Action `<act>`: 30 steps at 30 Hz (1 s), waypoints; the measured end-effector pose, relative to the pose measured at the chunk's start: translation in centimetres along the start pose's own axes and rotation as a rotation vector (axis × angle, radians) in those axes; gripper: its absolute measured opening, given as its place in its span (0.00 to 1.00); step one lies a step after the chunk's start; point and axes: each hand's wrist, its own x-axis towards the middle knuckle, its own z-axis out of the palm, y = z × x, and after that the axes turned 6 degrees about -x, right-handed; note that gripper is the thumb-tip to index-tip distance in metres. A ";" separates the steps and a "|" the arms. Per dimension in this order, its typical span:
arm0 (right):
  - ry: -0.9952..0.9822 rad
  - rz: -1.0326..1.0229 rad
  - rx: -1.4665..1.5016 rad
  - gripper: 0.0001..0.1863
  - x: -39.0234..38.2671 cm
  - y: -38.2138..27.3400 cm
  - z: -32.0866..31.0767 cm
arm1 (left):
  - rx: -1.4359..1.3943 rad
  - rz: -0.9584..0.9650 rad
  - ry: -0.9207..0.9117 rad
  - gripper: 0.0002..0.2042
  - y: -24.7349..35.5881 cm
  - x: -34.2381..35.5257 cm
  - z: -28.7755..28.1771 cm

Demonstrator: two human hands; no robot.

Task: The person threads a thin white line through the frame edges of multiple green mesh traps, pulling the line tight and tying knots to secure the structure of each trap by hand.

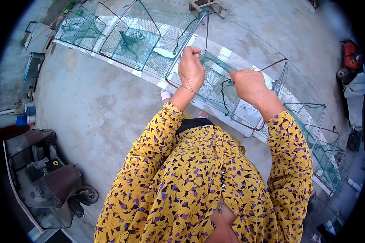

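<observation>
Head view: left hand at twelve o'clock, right hand at two, both pinched closed against green netting; contents unclear.

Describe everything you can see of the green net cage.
The green net cage is long and open, fine mesh stretched over thin angular frames, with dark green cord. It extends from upper left to lower right over a pale strip. The left hand and right hand, fingers curled, are at its middle; their exact grip is hidden.
</observation>
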 end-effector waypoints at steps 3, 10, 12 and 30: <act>0.005 0.014 0.030 0.09 0.1 -0.2 0.0 | 0.204 0.250 -0.001 0.03 0.9 0.0 -1.2; 0.030 0.012 0.094 0.06 0.0 0.4 0.8 | 0.269 0.309 -0.069 0.03 1.1 0.0 -2.6; 0.043 0.034 0.098 0.06 0.3 0.5 1.4 | 0.273 0.335 -0.096 0.03 0.8 0.4 -2.9; -0.298 0.113 -0.075 0.10 1.6 1.1 -1.7 | 0.153 0.190 -0.215 0.04 -0.4 1.7 -1.9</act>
